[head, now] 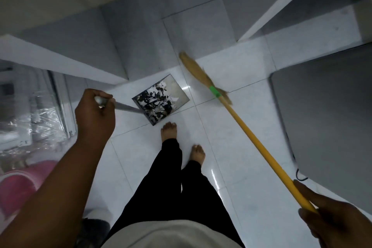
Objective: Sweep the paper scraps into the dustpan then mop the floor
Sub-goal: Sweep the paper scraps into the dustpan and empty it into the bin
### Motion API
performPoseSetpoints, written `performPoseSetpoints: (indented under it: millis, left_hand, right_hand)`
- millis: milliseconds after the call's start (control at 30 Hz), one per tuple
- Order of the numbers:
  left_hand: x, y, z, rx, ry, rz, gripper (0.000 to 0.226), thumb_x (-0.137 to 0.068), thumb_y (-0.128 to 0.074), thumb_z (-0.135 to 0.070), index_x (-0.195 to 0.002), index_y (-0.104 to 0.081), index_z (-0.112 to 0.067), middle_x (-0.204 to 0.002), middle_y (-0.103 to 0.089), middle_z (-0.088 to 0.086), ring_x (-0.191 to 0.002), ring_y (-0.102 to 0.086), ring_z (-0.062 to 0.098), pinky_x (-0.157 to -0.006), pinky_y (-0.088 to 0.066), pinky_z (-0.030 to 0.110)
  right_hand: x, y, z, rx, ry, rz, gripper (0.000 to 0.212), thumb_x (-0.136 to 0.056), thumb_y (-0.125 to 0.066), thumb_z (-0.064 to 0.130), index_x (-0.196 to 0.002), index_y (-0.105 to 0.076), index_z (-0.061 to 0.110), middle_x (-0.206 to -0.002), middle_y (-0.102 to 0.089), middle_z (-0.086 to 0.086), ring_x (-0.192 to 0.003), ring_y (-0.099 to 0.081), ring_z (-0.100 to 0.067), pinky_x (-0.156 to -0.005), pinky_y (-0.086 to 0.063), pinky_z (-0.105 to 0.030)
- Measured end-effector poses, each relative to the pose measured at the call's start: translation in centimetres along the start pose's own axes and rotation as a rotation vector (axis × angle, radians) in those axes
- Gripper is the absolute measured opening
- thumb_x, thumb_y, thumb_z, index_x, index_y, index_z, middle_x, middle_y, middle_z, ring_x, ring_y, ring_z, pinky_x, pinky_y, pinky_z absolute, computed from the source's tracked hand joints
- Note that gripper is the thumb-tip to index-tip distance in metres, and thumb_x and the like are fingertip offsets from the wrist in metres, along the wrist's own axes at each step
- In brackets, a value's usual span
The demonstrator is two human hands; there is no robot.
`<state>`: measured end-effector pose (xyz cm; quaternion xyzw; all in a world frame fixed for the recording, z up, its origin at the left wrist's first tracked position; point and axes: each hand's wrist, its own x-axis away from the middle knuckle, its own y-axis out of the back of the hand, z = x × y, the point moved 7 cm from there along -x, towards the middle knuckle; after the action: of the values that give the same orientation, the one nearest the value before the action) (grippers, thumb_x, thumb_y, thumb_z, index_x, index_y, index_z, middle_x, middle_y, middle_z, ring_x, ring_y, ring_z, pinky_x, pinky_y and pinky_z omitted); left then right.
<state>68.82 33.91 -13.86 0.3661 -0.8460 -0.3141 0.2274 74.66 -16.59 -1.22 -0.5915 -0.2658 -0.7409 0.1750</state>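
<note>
Above the glossy white tiled floor (231,127), the dustpan (182,91), flat, square and metal, is held by its handle in the curled fingers of the left hand (94,115). Torn black-and-white paper scraps (157,100) are heaped in it. The broom (251,133), yellow-sticked and straw-headed, is clasped in the right hand (338,221).

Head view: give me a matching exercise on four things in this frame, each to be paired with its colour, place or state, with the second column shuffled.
Column one
1. broom handle
2. dustpan handle
3. paper scraps
4. tape band on the broom

Column two
A. green
B. gripped by the left hand
C. piled inside the dustpan
D. yellow, held by the right hand

Pairs: 1-D, 2-B, 3-C, 4-A
</note>
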Motion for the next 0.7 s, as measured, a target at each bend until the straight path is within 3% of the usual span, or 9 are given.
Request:
performPoseSetpoints:
  millis: [100, 233, 333, 433, 500, 600, 700]
  left_hand:
    - [2.2, 2.3, 2.4, 0.021, 0.058, -0.075, 0.028, -0.091, -0.065, -0.013, -0.086, -0.052, -0.037, -0.088, -0.061, -0.021, -0.085, -0.061, -0.002, -0.073, -0.044, 0.002]
    - [6.2, 5.8, 5.4, 0.026, 0.076, -0.199, 0.014, -0.089, -0.065, -0.02, -0.091, -0.057, -0.032, -0.085, -0.064, -0.025, -0.087, -0.062, -0.009, -0.078, -0.048, 0.008]
    - [9.5, 8.1, 7.7, 0.021, 0.095, -0.255, 0.015, -0.089, -0.064, -0.028, -0.093, -0.055, -0.04, -0.089, -0.068, -0.017, -0.09, -0.069, 0.013, -0.083, -0.055, 0.03]
    - [12.0, 9.4, 9.1, 0.019, 0.125, -0.278, 0.018, -0.089, -0.064, -0.029, -0.091, -0.052, -0.043, -0.095, -0.069, -0.006, -0.092, -0.069, 0.021, -0.085, -0.056, 0.037]
    - [13.1, 9.9, 9.8, 0.031, 0.145, -0.289, 0.02, -0.088, -0.064, -0.028, -0.088, -0.051, -0.043, -0.089, -0.067, -0.012, -0.09, -0.068, 0.014, -0.083, -0.054, 0.029]
    - [14.0, 10.1, 10.7, 0.027, 0.169, -0.289, 0.025, -0.089, -0.064, -0.023, -0.086, -0.049, -0.043, -0.082, -0.063, -0.027, -0.083, -0.059, -0.013, -0.078, -0.044, 0.004]
    - [14.7, 9.5, 12.1, 0.018, 0.166, -0.264, 0.034, -0.091, -0.064, -0.014, -0.085, -0.048, -0.043, -0.085, -0.059, -0.023, -0.082, -0.059, -0.009, -0.074, -0.042, 0.002]
  right_hand:
    - [-2.3, 1.5, 1.2, 0.109, 0.073, -0.149, 0.047, -0.089, -0.065, 0.002, -0.1, -0.074, 0.047, -0.05, -0.044, -0.004, -0.043, -0.035, -0.02, -0.044, -0.033, -0.022]
    - [-4.3, 1.9, 2.8, 0.209, 0.146, -0.211, 0.043, -0.093, -0.062, 0.019, -0.108, -0.063, 0.06, -0.048, -0.046, 0.001, -0.037, -0.034, -0.016, -0.043, -0.035, -0.025]
    - [-5.7, 1.4, 4.2, 0.329, 0.223, -0.276, 0.043, -0.094, -0.061, 0.021, -0.119, -0.058, 0.056, -0.051, -0.052, -0.003, -0.037, -0.041, -0.017, -0.04, -0.04, -0.027]
    - [-7.6, -0.5, 5.2, 0.477, 0.265, -0.343, 0.047, -0.093, -0.061, 0.024, -0.135, -0.051, 0.043, -0.066, -0.064, -0.008, -0.044, -0.056, -0.029, -0.041, -0.049, -0.033]
    - [-9.0, -2.6, 5.2, 0.529, 0.28, -0.325, 0.051, -0.093, -0.059, 0.021, -0.14, -0.048, 0.036, -0.072, -0.062, -0.008, -0.048, -0.057, -0.03, -0.044, -0.049, -0.033]
    - [-9.7, -6.5, 3.2, 0.61, 0.253, -0.248, 0.054, -0.094, -0.056, 0.019, -0.145, -0.044, 0.031, -0.072, -0.06, -0.007, -0.045, -0.057, -0.026, -0.043, -0.048, -0.029]
    - [-9.2, -9.7, -0.1, 0.711, 0.225, -0.146, 0.05, -0.095, -0.056, 0.024, -0.142, -0.044, 0.035, -0.072, -0.061, -0.006, -0.032, -0.053, -0.013, -0.034, -0.043, -0.024]
